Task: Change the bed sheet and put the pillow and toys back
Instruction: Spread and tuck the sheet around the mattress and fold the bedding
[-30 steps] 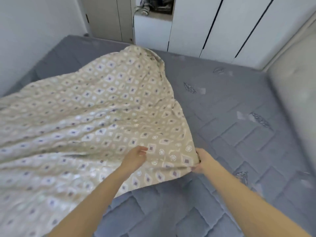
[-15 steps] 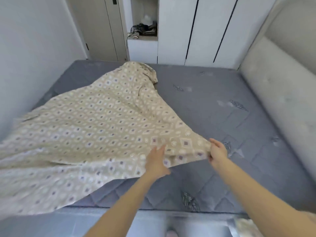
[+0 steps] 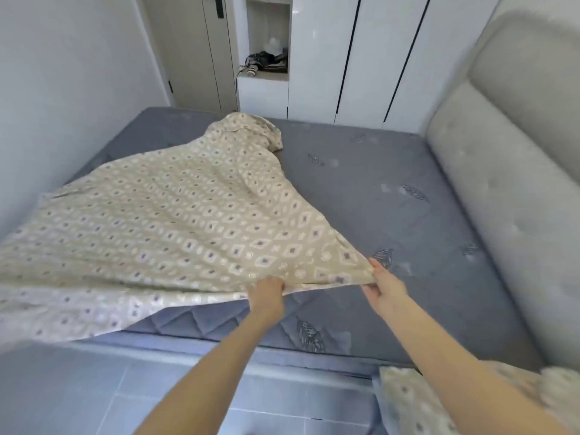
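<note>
Hands holding patterned bed sheet over grey mattress.
Arms outstretched: left hand clenches the sheet's near edge, right hand pinches its corner; sheet covers the mattress's left half.

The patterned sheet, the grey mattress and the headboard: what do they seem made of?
Sheet: thin woven cloth, matte, probably cotton; it drapes and creases. Mattress: quilted fabric cover, matte, with stitched diamond lines and embroidered leaves. Headboard: padded upholstery, pale grey, tufted dimples; fabric or faux leather, unclear.
</note>
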`<state>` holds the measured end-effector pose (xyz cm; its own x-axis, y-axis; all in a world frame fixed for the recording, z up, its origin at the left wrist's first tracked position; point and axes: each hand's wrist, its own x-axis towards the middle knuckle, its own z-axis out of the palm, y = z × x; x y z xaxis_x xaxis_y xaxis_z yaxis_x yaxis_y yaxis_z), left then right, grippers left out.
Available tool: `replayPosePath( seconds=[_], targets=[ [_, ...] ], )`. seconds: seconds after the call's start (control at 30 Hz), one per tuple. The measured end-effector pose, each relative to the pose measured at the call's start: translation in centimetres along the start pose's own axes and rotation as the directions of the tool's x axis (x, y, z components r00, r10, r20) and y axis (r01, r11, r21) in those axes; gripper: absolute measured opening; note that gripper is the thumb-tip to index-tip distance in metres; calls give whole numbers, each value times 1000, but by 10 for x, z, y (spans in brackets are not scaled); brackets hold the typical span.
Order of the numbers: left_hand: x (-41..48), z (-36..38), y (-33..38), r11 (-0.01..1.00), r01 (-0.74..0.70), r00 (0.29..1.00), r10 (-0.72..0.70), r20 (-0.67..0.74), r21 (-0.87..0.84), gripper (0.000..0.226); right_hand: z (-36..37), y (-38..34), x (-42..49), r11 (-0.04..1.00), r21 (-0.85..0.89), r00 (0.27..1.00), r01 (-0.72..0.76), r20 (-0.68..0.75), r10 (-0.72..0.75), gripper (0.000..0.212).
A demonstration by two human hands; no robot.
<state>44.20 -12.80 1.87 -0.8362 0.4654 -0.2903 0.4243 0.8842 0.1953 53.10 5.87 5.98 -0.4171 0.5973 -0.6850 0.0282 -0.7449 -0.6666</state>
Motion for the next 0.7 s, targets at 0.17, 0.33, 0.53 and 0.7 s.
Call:
replayPosePath(
  seconds=[0.17,0.33,0.53,0.7],
  targets=[
    [-23,32,12,975,-41,991,68,115,-219,21,-44,-4,13,983,106,985,-151,-66,159,34],
    [-54,67,22,968,-12,969,73,235,-251,27,-68,1,13,918,216,942,-332,27,334,31],
    [-92,89,15,935,22,943,98,319,-354,35,-94,18,11,883,-66,875,-464,123,469,48],
    [-110,101,0,903,55,920,120,374,-426,37,-99,36,6,838,-379,879,-393,113,463,26]
  ],
)
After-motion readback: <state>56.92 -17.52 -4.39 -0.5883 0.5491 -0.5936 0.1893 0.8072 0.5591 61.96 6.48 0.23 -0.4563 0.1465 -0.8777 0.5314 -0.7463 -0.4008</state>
